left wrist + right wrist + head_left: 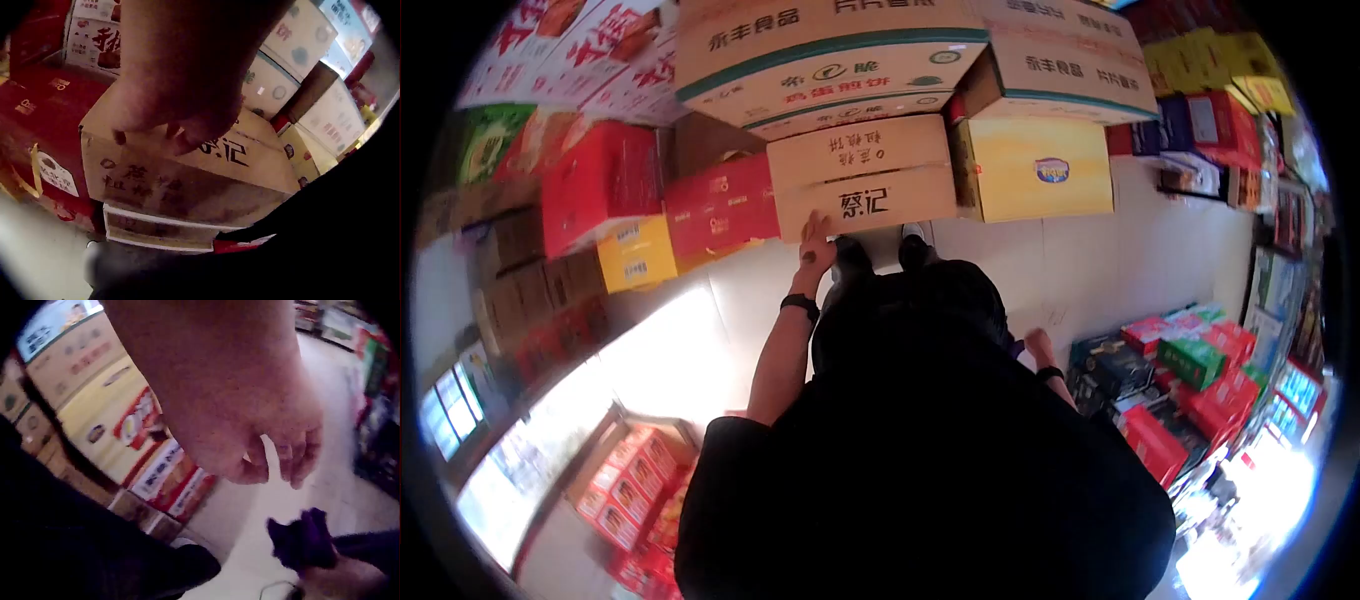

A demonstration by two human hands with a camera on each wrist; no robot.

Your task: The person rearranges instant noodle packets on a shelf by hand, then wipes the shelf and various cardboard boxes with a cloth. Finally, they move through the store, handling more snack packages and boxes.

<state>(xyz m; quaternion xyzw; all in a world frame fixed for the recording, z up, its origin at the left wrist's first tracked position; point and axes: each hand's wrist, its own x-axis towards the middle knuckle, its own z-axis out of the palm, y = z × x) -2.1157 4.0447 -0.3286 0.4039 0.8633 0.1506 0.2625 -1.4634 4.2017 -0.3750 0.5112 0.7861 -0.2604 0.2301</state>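
My left hand (816, 243) is at the front left corner of a brown carton (915, 190) with large dark printed characters. In the left wrist view its loosely bent fingers (181, 139) overlap the top of that carton. My right hand (281, 447) hangs low at my side with loosely curled fingers and holds nothing. Below it in the right wrist view, a dark purple cloth-like thing (303, 540) shows beside bare skin. A yellow carton (1040, 180) stands to the right of the brown one.
Larger cartons (830, 80) are stacked behind. Red gift boxes (720, 205) stand left of the brown carton. Several red, green and black boxes (1195, 360) are piled at the right. Behind left is an open box (630, 480) of packaged goods. Pale floor (1055, 245) lies between.
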